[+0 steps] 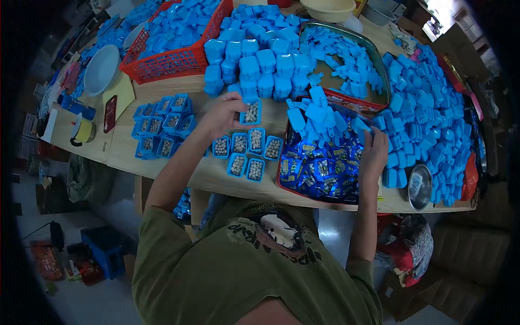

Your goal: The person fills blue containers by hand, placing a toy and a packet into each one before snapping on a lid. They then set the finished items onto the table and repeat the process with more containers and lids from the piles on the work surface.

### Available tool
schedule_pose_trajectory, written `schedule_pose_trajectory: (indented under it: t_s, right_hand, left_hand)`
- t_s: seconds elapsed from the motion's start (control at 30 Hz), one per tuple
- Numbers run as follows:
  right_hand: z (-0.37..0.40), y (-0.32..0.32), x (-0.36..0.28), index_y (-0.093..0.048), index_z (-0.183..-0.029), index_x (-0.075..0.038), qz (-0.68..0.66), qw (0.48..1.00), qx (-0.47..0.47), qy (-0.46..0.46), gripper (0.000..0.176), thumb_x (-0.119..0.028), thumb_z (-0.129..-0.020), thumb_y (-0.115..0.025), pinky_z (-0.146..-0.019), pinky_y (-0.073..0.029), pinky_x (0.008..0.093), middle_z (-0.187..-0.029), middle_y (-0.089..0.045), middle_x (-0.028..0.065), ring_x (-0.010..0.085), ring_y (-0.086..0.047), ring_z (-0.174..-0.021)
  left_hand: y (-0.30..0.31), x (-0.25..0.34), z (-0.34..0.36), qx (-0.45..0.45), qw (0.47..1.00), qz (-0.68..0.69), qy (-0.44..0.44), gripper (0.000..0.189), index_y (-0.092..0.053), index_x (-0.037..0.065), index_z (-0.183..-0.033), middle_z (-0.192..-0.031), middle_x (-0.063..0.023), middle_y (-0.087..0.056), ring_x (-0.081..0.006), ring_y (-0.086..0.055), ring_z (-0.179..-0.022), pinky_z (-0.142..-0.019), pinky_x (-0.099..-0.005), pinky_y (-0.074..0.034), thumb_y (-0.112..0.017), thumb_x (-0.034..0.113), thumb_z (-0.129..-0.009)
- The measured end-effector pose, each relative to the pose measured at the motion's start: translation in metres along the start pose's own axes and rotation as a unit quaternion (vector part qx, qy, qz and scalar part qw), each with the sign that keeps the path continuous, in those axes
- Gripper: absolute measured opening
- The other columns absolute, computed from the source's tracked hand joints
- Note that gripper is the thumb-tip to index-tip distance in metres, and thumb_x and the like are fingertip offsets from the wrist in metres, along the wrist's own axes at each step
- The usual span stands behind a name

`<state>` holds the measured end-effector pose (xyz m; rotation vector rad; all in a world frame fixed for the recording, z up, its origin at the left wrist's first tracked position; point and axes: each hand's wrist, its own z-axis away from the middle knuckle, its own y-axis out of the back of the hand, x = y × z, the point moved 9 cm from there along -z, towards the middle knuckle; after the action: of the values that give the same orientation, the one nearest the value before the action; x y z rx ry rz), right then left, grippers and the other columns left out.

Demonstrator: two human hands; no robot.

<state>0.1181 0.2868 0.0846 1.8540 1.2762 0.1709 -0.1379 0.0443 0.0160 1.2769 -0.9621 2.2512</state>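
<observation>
My left hand [223, 114] is closed around a small blue plastic box [251, 112] filled with pale round beads or balls. More filled boxes [239, 143] stand in a group just below it on the table. My right hand [374, 153] is over the right side of a tray with a red rim [280, 179], its fingertips closed on a blue plastic lid [359, 126]. Shiny dark-blue printed packets [319, 168] fill that tray, and a heap of loose blue lids [318, 116] lies at its back.
Stacked filled boxes [168, 122] sit to the left. Behind are a red basket [162, 65] of blue pieces, stacked blue boxes [265, 65] and a tin tray [336, 76] of flat pieces. Blue boxes [417, 103] pile at right by a metal bowl [420, 187].
</observation>
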Motion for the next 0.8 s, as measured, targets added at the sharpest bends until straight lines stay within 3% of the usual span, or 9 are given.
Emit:
schedule_pose_trajectory:
  t_s: [0.07, 0.13, 0.17, 0.23, 0.3, 0.4, 0.47, 0.57, 0.8]
  right_hand:
    - [-0.004, 0.019, -0.024, -0.061, -0.099, 0.000, -0.028, 0.999, 0.029, -0.003, 0.019, -0.014, -0.088, -0.061, -0.066, -0.046, 0.0341, -0.091, -0.060, 0.0124, 0.0251, -0.057, -0.078]
    - [0.004, -0.006, -0.023, -0.062, -0.103, -0.001, -0.325, 0.916, -0.109, -0.207, 0.019, -0.016, -0.092, -0.058, -0.064, -0.043, 0.0259, -0.088, -0.060, 0.0048, 0.0120, -0.053, -0.074]
    - [0.007, -0.009, -0.034, -0.062, -0.104, -0.002, -0.371, 0.899, -0.122, -0.199, 0.019, -0.016, -0.093, -0.057, -0.064, -0.040, 0.0214, -0.083, -0.058, -0.0006, 0.0054, -0.047, -0.073]
    - [0.008, -0.011, -0.061, -0.063, -0.102, -0.003, -0.384, 0.898, -0.147, -0.157, 0.017, -0.016, -0.092, -0.057, -0.063, -0.039, 0.0204, -0.082, -0.058, -0.0006, 0.0053, -0.047, -0.072]
    - [0.011, -0.014, -0.078, -0.062, -0.099, -0.002, -0.387, 0.898, -0.155, -0.142, 0.017, -0.017, -0.092, -0.058, -0.063, -0.041, 0.0226, -0.083, -0.060, 0.0045, 0.0069, -0.051, -0.072]
    - [0.011, -0.022, -0.096, -0.060, -0.099, -0.002, -0.361, 0.910, -0.174, -0.100, 0.016, -0.016, -0.091, -0.058, -0.063, -0.046, 0.0295, -0.086, -0.061, 0.0125, 0.0165, -0.059, -0.073]
    - [0.009, -0.020, -0.101, -0.058, -0.099, -0.002, -0.282, 0.949, -0.136, -0.045, 0.015, -0.014, -0.090, -0.057, -0.065, -0.048, 0.0368, -0.088, -0.061, 0.0181, 0.0297, -0.062, -0.077]
    - [0.012, -0.025, -0.099, -0.056, -0.097, -0.002, -0.283, 0.945, -0.153, -0.057, 0.013, -0.012, -0.090, -0.057, -0.066, -0.047, 0.0396, -0.089, -0.058, 0.0173, 0.0361, -0.060, -0.080]
    - [0.011, -0.032, -0.098, -0.054, -0.092, 0.001, -0.328, 0.930, -0.166, -0.004, 0.010, -0.008, -0.089, -0.056, -0.069, -0.045, 0.0345, -0.089, -0.050, 0.0144, 0.0291, -0.056, -0.080]
  left_hand:
    - [-0.018, -0.014, 0.004, -0.003, 0.999, 0.040, 0.014, 0.015, -0.050, 0.007, -0.089, -0.093, -0.0069, -0.059, -0.0238, -0.064, -0.087, -0.082, -0.0565, -0.053, -0.060, 0.001, -0.080]
    - [-0.050, -0.028, 0.007, -0.072, 0.995, 0.064, 0.038, 0.016, -0.051, 0.007, -0.095, -0.099, -0.0073, -0.058, -0.0261, -0.063, -0.093, -0.081, -0.0556, -0.054, -0.058, 0.000, -0.082]
    - [-0.060, -0.034, 0.008, -0.075, 0.994, 0.064, 0.039, 0.016, -0.051, 0.007, -0.095, -0.099, -0.0073, -0.058, -0.0261, -0.063, -0.093, -0.081, -0.0556, -0.054, -0.058, 0.000, -0.082]
    - [-0.079, -0.046, 0.012, -0.076, 0.995, 0.061, 0.036, 0.026, -0.050, 0.005, -0.110, -0.102, -0.0081, -0.058, -0.0264, -0.061, -0.099, -0.083, -0.0546, -0.053, -0.056, 0.004, -0.085]
    - [-0.097, -0.052, 0.019, -0.097, 0.993, 0.056, 0.035, 0.041, -0.044, 0.004, -0.129, -0.113, -0.0104, -0.056, -0.0255, -0.057, -0.108, -0.085, -0.0507, -0.053, -0.055, 0.009, -0.090]
    - [-0.113, -0.072, 0.018, -0.180, 0.978, 0.077, 0.075, 0.047, -0.039, 0.003, -0.134, -0.113, -0.0108, -0.056, -0.0231, -0.057, -0.108, -0.084, -0.0439, -0.054, -0.056, 0.014, -0.091]
    - [-0.117, -0.074, 0.020, -0.198, 0.973, 0.096, 0.068, 0.048, -0.040, 0.004, -0.134, -0.116, -0.0105, -0.055, -0.0218, -0.057, -0.108, -0.085, -0.0410, -0.054, -0.057, 0.018, -0.091]
    - [-0.120, -0.078, 0.021, -0.215, 0.969, 0.105, 0.056, 0.050, -0.041, 0.004, -0.134, -0.119, -0.0094, -0.055, -0.0199, -0.057, -0.107, -0.086, -0.0374, -0.053, -0.057, 0.023, -0.091]
    - [-0.122, -0.083, 0.020, -0.240, 0.965, 0.098, 0.039, 0.048, -0.044, 0.010, -0.133, -0.116, -0.0042, -0.058, -0.0143, -0.058, -0.101, -0.081, -0.0302, -0.053, -0.058, 0.027, -0.091]
